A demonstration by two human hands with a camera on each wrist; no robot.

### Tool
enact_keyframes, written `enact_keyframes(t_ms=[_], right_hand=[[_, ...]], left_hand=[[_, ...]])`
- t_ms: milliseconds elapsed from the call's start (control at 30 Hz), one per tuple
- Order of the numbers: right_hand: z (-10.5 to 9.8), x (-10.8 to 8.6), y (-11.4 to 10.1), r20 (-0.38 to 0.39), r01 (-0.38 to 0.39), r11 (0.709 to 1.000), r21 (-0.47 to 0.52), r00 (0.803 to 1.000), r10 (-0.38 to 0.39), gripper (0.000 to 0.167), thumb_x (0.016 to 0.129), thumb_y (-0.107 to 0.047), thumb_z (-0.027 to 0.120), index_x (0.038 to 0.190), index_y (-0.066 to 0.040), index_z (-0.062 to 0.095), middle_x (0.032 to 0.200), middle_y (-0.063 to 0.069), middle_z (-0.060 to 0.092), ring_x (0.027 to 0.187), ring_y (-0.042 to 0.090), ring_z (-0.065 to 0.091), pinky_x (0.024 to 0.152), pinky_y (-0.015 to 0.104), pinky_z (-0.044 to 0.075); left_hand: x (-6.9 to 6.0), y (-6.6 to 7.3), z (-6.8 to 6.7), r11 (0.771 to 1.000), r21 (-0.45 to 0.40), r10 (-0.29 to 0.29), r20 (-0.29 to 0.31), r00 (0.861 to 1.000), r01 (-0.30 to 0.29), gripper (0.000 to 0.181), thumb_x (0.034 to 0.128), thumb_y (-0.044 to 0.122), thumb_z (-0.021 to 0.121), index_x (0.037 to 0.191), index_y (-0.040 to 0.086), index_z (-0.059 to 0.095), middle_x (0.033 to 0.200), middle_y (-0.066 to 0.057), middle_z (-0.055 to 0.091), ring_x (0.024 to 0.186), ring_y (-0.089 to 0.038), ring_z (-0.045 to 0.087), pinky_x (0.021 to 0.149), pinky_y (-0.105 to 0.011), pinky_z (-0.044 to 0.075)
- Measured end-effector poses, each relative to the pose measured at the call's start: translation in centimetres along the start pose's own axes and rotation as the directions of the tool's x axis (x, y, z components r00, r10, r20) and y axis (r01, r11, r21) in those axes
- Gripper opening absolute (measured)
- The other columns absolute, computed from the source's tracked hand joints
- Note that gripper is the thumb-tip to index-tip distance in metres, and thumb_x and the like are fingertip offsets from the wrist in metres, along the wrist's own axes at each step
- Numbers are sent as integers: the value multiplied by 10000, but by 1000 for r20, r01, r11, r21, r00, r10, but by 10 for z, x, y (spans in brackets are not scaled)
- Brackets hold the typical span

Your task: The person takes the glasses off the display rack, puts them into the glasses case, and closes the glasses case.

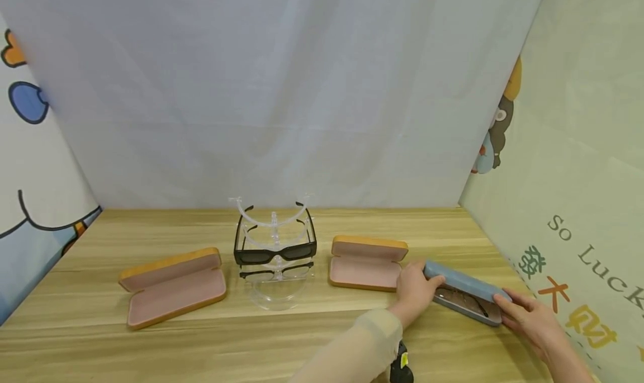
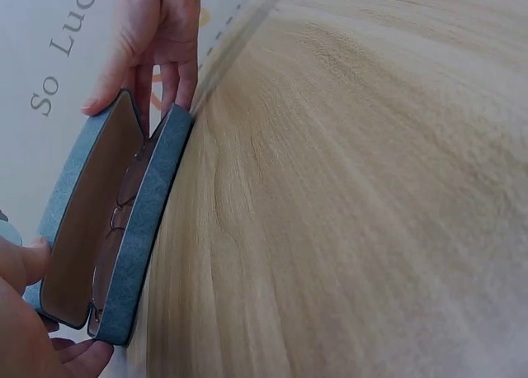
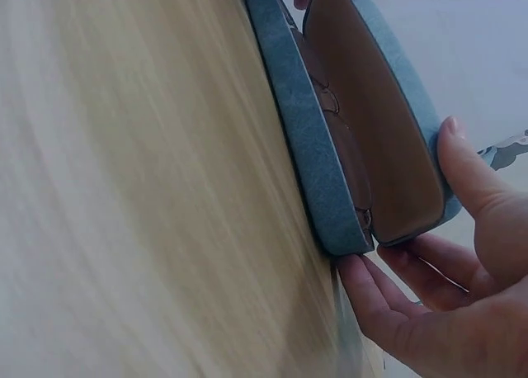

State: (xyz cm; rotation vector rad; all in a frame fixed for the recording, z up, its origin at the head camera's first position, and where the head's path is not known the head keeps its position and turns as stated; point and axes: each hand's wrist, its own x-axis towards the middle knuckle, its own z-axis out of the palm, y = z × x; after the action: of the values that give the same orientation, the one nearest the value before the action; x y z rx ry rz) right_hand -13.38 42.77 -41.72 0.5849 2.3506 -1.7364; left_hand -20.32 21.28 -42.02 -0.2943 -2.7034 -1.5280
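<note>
A blue glasses case (image 1: 465, 282) with a brown lining lies partly open at the right of the table, its lid tilted over its base. Inside it rests a pair of thin-framed glasses (image 2: 117, 217), half hidden by the lid in the head view. My left hand (image 1: 415, 291) grips the case's left end, thumb on the lid and fingers low at the end. At the right end my right hand (image 1: 533, 321) holds it likewise, its thumb (image 3: 466, 167) on the lid and its fingertips against the base.
Two open orange cases with pink linings stand on the table, one at left (image 1: 176, 288) and one nearer the middle (image 1: 364, 271). Between them a clear display stand (image 1: 274, 302) bears black sunglasses (image 1: 274, 255) and dark-rimmed glasses (image 1: 259, 275). A printed curtain (image 1: 578, 204) borders the right side.
</note>
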Motion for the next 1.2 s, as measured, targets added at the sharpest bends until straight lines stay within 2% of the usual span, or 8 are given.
enact_keyframes(t_ms=[100, 167, 233, 267, 367, 667, 867, 1200], right_hand=[[0, -1, -1, -10, -11, 992, -124, 1000, 10, 875, 872, -451, 552, 1440, 20, 81, 1468, 297, -2, 1100, 121, 527, 964, 358, 415], [0, -1, -3, -18, -17, 972, -233, 1000, 13, 889, 854, -500, 553, 1442, 3, 115, 1464, 305, -10, 1290, 345, 310, 1027, 484, 301], [0, -2, -5, -24, -20, 946, -323, 1000, 13, 912, 833, -548, 550, 1440, -7, 138, 1453, 323, -21, 1305, 502, 45, 1021, 581, 207], [1, -2, -6, -30, -18, 939, -343, 1000, 8, 920, 825, -556, 556, 1437, -4, 147, 1448, 332, -20, 1292, 524, 14, 1009, 613, 170], [2, -4, -7, -49, -14, 933, -359, 999, -4, 928, 815, -557, 569, 1433, 2, 161, 1443, 341, -8, 1290, 527, 14, 1011, 615, 164], [3, -3, -3, -61, -15, 954, -299, 998, -4, 940, 803, -509, 618, 1440, -5, 144, 1459, 312, 12, 1314, 482, 70, 1032, 581, 181], [4, -2, 0, -65, -10, 963, -271, 998, -8, 941, 806, -497, 622, 1441, -2, 135, 1470, 289, 40, 1306, 439, 205, 1018, 537, 271], [4, -1, 1, -91, 9, 950, -311, 995, -39, 955, 789, -493, 643, 1435, 12, 155, 1464, 281, 111, 1295, 443, 230, 999, 521, 313]], left_hand=[[-1, -2, 1, 1000, 6, -8, -6, 1000, 8, 358, 769, 343, 712, 1055, 132, 672, 993, -5, 651, 950, -180, 599, 800, -304, 488], [-1, -4, 2, 1000, -8, -23, -13, 1000, 23, 375, 764, 329, 717, 1074, 124, 672, 1006, -9, 663, 955, -189, 605, 803, -305, 491], [-1, -5, 2, 999, -16, -35, -24, 999, 34, 404, 759, 321, 721, 1101, 114, 666, 1026, -17, 672, 966, -197, 610, 807, -305, 495], [-1, -5, 2, 999, -24, -45, -27, 999, 44, 407, 756, 317, 724, 1104, 115, 665, 1025, -17, 676, 960, -199, 614, 800, -306, 498], [-1, -3, 1, 998, -26, -66, -15, 998, 65, 431, 757, 311, 725, 1131, 111, 650, 1056, -22, 672, 972, -200, 616, 789, -306, 506], [-4, -1, 3, 994, -6, -106, 11, 994, 106, 456, 753, 274, 740, 1157, 100, 623, 1051, -50, 662, 956, -221, 616, 749, -302, 515], [-3, -3, 2, 996, 23, -88, 63, 994, 87, 422, 793, 251, 704, 1175, 102, 607, 993, -43, 675, 900, -180, 630, 698, -276, 515], [-4, 0, -5, 995, 80, -78, 136, 988, 67, 409, 817, 259, 672, 1177, 82, 595, 1056, -49, 654, 923, -185, 620, 717, -285, 509]])
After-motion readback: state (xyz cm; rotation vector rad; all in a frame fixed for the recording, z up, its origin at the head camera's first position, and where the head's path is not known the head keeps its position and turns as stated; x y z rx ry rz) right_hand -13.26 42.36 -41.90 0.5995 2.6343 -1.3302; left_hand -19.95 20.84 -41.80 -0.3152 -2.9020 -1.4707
